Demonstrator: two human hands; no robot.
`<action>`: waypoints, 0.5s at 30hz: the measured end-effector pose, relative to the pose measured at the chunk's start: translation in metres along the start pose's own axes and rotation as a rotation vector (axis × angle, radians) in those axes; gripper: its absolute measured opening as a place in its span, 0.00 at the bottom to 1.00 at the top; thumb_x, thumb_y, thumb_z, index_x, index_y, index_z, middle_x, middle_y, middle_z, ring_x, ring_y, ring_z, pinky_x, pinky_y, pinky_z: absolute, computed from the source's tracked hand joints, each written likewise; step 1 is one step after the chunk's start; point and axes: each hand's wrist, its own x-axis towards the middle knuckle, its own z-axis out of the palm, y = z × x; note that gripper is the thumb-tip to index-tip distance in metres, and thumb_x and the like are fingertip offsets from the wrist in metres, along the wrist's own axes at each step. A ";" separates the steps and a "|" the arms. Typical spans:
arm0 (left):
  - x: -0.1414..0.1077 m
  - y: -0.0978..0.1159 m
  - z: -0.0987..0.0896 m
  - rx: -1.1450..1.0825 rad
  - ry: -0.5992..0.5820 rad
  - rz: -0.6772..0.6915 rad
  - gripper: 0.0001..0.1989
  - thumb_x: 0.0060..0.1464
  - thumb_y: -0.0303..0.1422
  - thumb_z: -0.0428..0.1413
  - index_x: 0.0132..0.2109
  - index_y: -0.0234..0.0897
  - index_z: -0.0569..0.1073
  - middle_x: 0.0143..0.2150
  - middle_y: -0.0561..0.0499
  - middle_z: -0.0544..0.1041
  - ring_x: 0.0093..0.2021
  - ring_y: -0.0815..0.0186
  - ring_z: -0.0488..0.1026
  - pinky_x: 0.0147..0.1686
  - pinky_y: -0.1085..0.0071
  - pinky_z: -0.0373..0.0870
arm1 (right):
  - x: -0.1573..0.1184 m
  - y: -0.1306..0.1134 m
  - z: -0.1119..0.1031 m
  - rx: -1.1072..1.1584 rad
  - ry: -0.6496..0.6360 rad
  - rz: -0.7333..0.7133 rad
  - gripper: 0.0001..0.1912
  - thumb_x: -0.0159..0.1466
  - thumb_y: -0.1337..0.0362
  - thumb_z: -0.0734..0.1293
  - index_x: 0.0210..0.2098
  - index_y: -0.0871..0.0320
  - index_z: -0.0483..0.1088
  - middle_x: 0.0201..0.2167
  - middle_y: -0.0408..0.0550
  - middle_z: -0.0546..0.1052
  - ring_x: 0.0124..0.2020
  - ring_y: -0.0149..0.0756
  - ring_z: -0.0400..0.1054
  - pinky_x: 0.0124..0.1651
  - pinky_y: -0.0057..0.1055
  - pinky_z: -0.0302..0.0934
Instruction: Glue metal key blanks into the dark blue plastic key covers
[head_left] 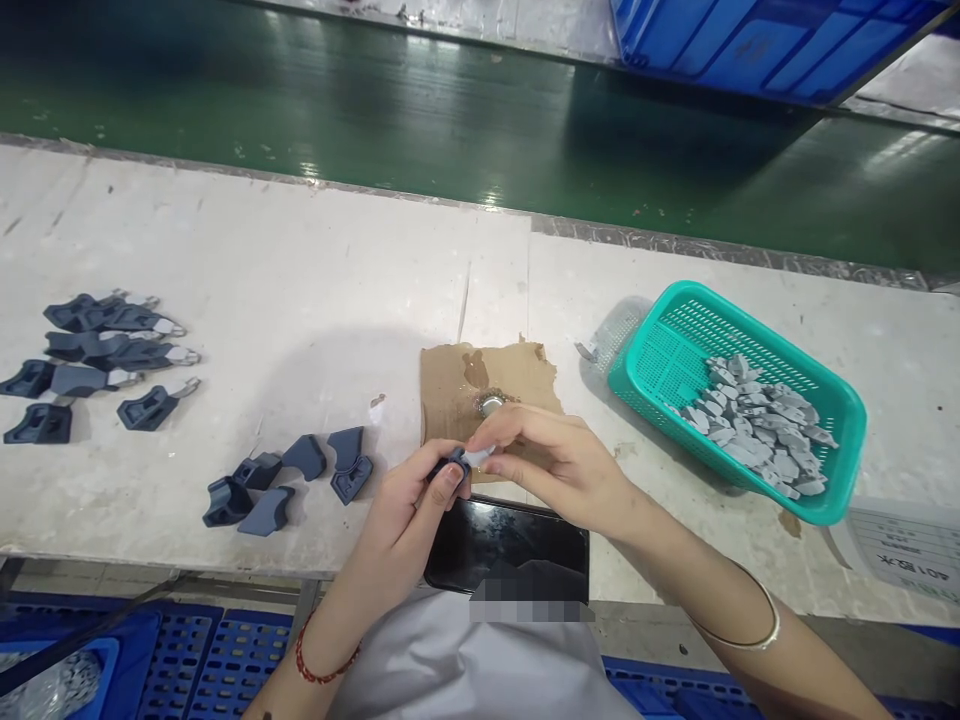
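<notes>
Right hand (562,462) pinches a pale piece (480,457) (left hand (409,497) clasping a dark blue part (458,458)).

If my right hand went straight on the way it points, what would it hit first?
Probably the dark piece in your left hand, just beyond the pale piece your right hand holds, though exact depth is unclear.

Bright overhead light, soft shadows, glare up top.
</notes>
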 end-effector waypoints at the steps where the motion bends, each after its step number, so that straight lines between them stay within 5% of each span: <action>1: 0.000 0.001 0.000 0.016 -0.001 0.003 0.16 0.73 0.43 0.47 0.48 0.40 0.76 0.33 0.56 0.70 0.33 0.69 0.63 0.36 0.71 0.60 | 0.000 0.000 0.000 -0.019 -0.006 -0.011 0.04 0.72 0.68 0.67 0.45 0.56 0.74 0.39 0.47 0.81 0.40 0.31 0.77 0.44 0.29 0.71; 11: -0.001 0.001 -0.001 0.147 0.013 0.108 0.13 0.73 0.39 0.47 0.43 0.40 0.72 0.34 0.55 0.73 0.34 0.70 0.67 0.36 0.73 0.62 | -0.002 -0.006 0.003 -0.075 -0.048 -0.046 0.06 0.74 0.68 0.65 0.47 0.56 0.74 0.40 0.48 0.82 0.41 0.33 0.76 0.46 0.30 0.70; 15: -0.001 0.004 0.001 0.172 0.052 0.135 0.13 0.73 0.39 0.49 0.47 0.39 0.75 0.32 0.56 0.73 0.32 0.70 0.68 0.34 0.73 0.62 | -0.003 -0.011 -0.001 -0.071 -0.015 0.020 0.08 0.74 0.59 0.66 0.49 0.56 0.71 0.33 0.43 0.79 0.32 0.30 0.71 0.35 0.26 0.66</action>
